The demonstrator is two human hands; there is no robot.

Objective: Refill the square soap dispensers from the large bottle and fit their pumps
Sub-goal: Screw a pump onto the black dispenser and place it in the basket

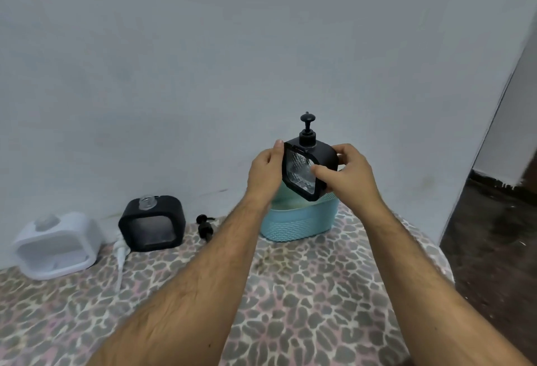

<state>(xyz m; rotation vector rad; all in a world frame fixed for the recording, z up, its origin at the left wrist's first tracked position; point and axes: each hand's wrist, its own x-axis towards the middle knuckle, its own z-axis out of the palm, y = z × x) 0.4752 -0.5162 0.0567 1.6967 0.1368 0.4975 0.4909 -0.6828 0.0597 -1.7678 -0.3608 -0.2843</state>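
Both hands grip a black square dispenser (308,171) above the turquoise basket (299,224), pump (307,130) upright on top: left hand (266,174) wraps its left edge, right hand (345,175) pinches the right, equally near.

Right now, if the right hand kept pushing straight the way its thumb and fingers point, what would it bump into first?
Nothing new: the right hand already grips the black square soap dispenser with the fitted pump. Its fingers point left, so beyond the dispenser comes the left hand on the opposite edge. Depth is hard to judge.
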